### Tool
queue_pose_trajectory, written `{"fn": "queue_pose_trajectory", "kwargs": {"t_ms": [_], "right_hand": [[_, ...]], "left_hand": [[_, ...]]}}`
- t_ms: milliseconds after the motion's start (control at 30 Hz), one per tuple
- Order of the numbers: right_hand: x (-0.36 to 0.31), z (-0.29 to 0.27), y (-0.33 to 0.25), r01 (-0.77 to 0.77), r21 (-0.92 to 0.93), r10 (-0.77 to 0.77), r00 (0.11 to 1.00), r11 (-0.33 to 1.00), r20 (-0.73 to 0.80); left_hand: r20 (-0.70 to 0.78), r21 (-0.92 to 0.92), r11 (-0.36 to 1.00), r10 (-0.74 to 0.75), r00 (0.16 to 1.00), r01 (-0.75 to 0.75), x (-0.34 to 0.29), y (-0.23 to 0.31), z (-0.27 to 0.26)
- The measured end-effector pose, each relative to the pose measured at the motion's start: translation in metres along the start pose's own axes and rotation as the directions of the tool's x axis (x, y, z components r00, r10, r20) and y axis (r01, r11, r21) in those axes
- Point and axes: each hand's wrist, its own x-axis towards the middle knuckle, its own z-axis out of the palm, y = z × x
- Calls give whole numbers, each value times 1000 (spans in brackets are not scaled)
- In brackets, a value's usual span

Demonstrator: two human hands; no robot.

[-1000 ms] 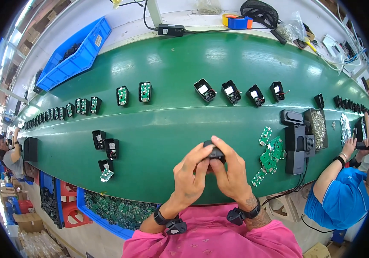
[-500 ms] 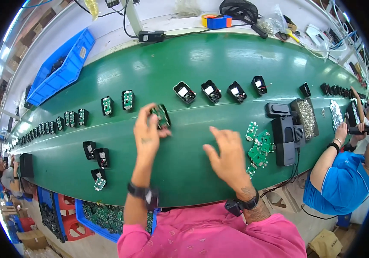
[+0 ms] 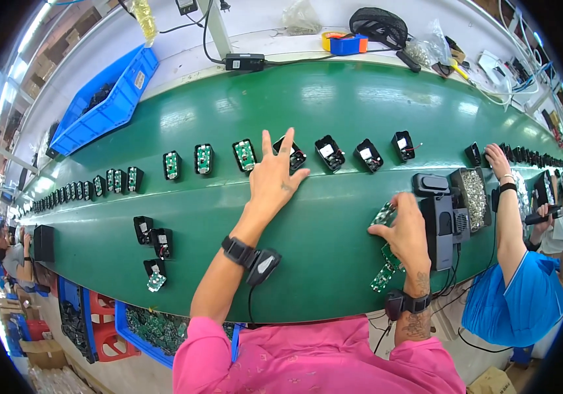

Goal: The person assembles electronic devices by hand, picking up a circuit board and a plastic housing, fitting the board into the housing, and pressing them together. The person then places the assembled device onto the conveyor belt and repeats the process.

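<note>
My left hand (image 3: 272,177) reaches forward with its fingers spread. Its fingertips overlap a small open black housing (image 3: 298,158) that has a white part inside; whether they touch it cannot be made out. Just left of that hand stands a black housing with a green circuit board (image 3: 245,153) in it. Over at the right, my right hand (image 3: 406,236) pinches a green circuit board (image 3: 383,214) between thumb and fingers. Beneath this hand lie more loose boards (image 3: 384,276), partly covered by it. Further open housings (image 3: 329,153) stand in the row to the right.
A dark grey device (image 3: 436,230) and a tray of small metal parts (image 3: 473,192) stand right of my right hand. Board-filled housings (image 3: 171,165) line the left. Three housings (image 3: 161,243) sit nearer. A co-worker's hand (image 3: 498,159) reaches in at the right.
My left hand has released the board-fitted housing into the row and moved right to an open housing. My right hand has moved right and taken a circuit board from the pile. A co-worker's arm has extended.
</note>
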Motion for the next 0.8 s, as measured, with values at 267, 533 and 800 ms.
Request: {"fn": "queue_pose_trajectory", "kwargs": {"t_ms": [267,533,800], "right_hand": [[-11,2,-2,-313,589,183,945,745,271],[-48,6,-42,-447,878,-35,888,170,459],[-64,21,-66,-439,869,-140,868,230,476]], "left_hand": [[52,-544,837,-40,998,62,-23,-5,-7],[290,-911,318,41,956,263,-135,17,-6],[196,-844,479,-142,970,241,-161,27,9]]}}
